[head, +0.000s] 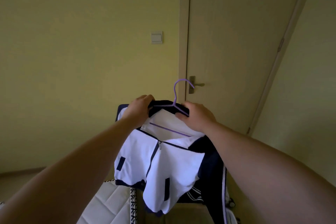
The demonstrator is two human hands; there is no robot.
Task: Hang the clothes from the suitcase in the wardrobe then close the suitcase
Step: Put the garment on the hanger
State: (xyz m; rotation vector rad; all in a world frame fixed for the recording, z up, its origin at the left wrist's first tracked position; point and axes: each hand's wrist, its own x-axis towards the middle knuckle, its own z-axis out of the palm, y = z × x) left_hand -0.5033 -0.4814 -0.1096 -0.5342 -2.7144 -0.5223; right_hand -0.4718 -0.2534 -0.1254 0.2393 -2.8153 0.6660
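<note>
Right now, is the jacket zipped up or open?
Partly zipped: the jacket is closed below the zipper pull; above it the sides spread apart, showing the hanger.

Both arms reach forward, and a white and navy jacket (163, 165) hangs between them, its zip open at the top. The left grip (140, 104) clutches the dark collar at the garment's 10 o'clock. The right grip (198, 116) pinches the collar at 2 o'clock, thumb underneath, over one arm of the purple hanger (174, 94). The hook pokes up at 12 o'clock, and the lower bar shows inside the open neck. Behind, a door (236, 42) fills the 1 o'clock side, its handle (197, 84) just beside the hook. A light switch (157, 37) sits on the wall at 11 o'clock. Low at 7 o'clock lies a white quilted surface (109, 202).
</note>
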